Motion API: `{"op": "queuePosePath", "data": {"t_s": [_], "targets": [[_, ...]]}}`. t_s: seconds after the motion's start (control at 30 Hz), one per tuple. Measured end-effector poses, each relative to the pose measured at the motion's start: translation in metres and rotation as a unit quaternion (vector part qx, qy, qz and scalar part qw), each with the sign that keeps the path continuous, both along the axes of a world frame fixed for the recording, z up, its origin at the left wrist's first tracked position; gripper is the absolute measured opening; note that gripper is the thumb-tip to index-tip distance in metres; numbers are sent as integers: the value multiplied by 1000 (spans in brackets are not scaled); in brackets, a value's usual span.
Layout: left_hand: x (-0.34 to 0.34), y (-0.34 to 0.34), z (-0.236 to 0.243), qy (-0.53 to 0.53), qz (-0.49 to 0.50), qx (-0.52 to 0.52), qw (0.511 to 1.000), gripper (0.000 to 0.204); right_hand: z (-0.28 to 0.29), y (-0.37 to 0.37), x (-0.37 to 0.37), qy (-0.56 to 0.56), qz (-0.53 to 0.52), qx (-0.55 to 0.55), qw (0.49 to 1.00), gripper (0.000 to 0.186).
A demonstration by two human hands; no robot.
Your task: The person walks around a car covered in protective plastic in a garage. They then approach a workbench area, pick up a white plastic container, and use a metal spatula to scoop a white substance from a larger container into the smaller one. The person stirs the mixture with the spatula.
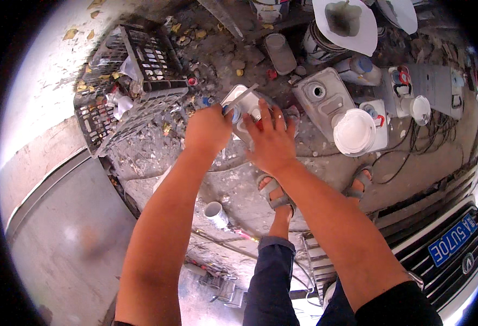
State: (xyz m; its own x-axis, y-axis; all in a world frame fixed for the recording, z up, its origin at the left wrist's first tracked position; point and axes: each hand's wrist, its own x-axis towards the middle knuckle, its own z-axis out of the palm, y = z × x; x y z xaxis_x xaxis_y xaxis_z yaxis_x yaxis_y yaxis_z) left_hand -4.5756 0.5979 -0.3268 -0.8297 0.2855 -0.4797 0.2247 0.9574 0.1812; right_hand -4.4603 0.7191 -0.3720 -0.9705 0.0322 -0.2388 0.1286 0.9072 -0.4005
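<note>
The left hand (209,129) curls tightly around a flat grey strip (245,98) over a pale rectangular can (235,93) on the littered floor (233,176) near a lattice crate (164,85), while the right hand (274,142) spreads its fingers above the can, contact unclear.

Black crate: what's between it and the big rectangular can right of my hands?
The head view shows a pale container, your left hand and right hand at it, and littered ground.

I wear black sleeves (399,308) that leave my forearms (165,228) bare, dark blue trousers (268,285) with a turned-up cuff (278,244), and grey open-toed sandals (280,201) with broad straps.
</note>
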Motion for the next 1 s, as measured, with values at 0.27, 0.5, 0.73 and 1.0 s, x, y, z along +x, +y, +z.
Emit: {"op": "queuePosePath", "data": {"t_s": [0.27, 0.5, 0.73, 1.0], "targets": [[-11, -22, 14, 5, -280, 91, 956, 24, -3, 1, 0, -19, 4, -18, 1000, 66], [-44, -23, 9, -88, -395, -22, 914, 35, -4, 2, 1, -29, 15, 0, 999, 78], [-46, -32, 5, 56, -479, 107, 869, 15, -6, 0, 0, -17, 8, 16, 1000, 81], [-39, -18, 3, -4, -375, 14, 927, 23, 1, 1, -3, -66, 21, 8, 998, 82]]}}
